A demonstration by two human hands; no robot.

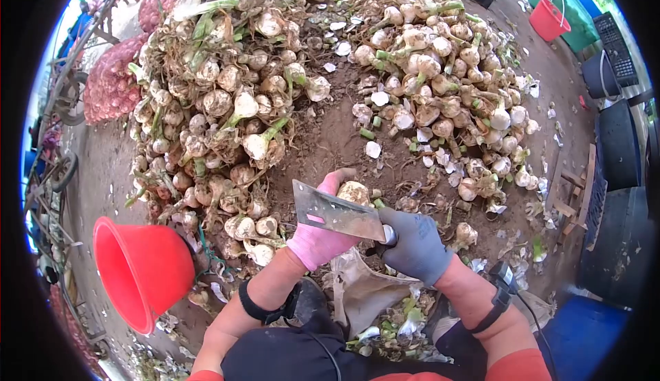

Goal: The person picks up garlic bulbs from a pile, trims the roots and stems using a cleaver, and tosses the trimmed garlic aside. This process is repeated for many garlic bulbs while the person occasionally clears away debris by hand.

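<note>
My right hand (416, 241), in a grey glove, is closed round the handle of a cleaver (340, 214). The broad blade points left and crosses in front of my other hand. My left hand (320, 240) wears a pink glove with bare fingertips and grips a garlic bulb (354, 192) just beyond the blade. A short green stem on that bulb points right, close to the cleaver's edge. Part of my left palm and fingers is hidden behind the blade. Beneath both hands, a pale cloth (364, 288) lies across my lap.
A large heap of untrimmed garlic (220, 99) rises at left, and another garlic pile (447, 72) lies at right. A red bucket (161, 271) is tipped at my left. Cut stems (411, 322) litter the ground below. A wooden stool (574, 199) and dark tubs (619, 140) stand right.
</note>
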